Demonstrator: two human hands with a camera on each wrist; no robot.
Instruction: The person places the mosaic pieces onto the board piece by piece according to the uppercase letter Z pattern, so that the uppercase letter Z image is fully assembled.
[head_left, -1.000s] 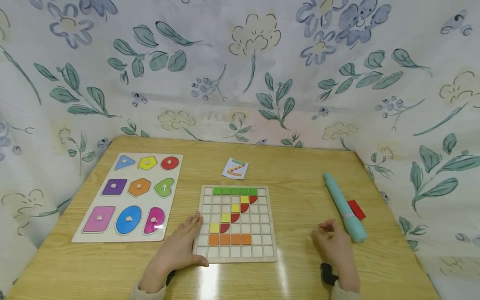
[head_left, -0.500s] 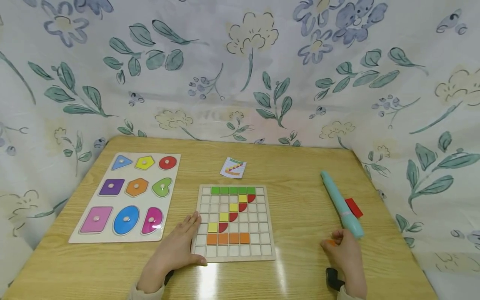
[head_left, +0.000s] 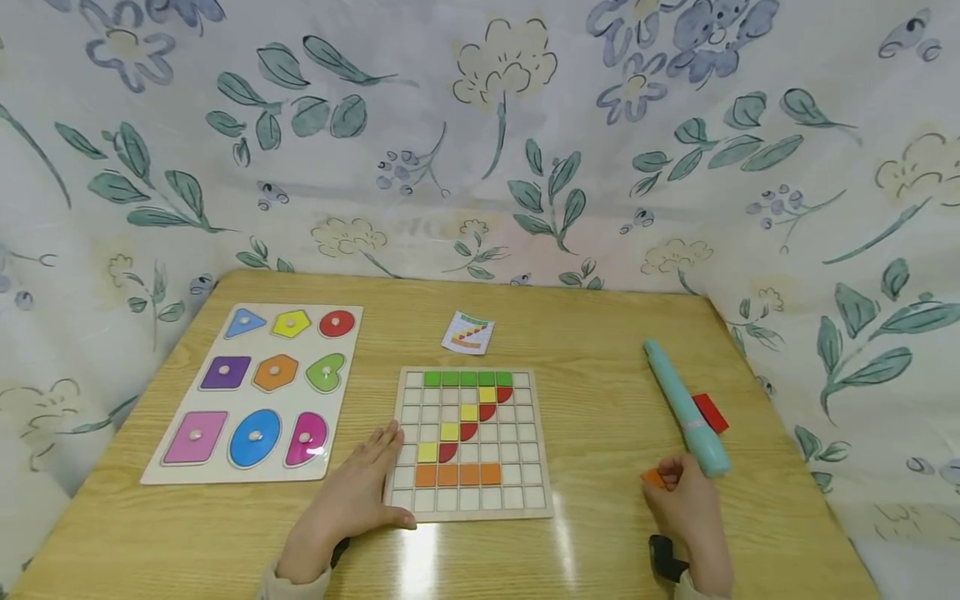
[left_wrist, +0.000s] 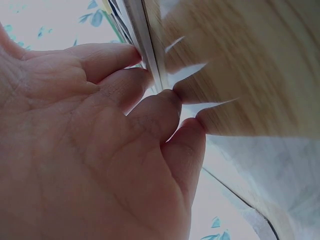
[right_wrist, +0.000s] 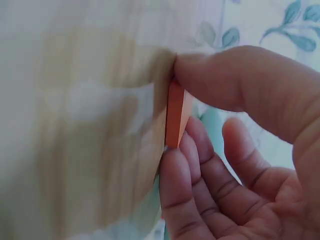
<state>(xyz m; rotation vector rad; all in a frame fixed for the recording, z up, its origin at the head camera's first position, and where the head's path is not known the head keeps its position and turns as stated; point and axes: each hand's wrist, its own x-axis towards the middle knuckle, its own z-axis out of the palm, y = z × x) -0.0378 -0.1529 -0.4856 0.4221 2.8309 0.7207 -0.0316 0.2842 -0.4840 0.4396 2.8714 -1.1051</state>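
My left hand (head_left: 356,492) rests along the left side of a wooden grid board (head_left: 517,500), fingers fairly straight and thumb at its lower left corner. In the left wrist view, fingertips touch the board's edge (left_wrist: 142,40). Green square tiles (head_left: 468,379) form a row near the board's top. Yellow squares (head_left: 449,432) and red quarter-round tiles (head_left: 468,432) step diagonally below, above a row of orange tiles (head_left: 447,475). Right of the board, my right hand (head_left: 688,508) pinches an orange tile (right_wrist: 175,115) between thumb and fingers, close to the tabletop.
A pattern card (head_left: 468,332) lies behind the board. To the left is a shape puzzle (head_left: 251,396) with knobbed pieces. Beyond my right hand lie a teal tapered object (head_left: 686,408) and a red piece (head_left: 711,413). Floral cloth (head_left: 420,125) hangs behind the wooden table (head_left: 585,333).
My right hand has shifted slightly right and nearer me, and an orange tile now shows at its fingertips. My left hand stays at the board; the head view shifts slightly.
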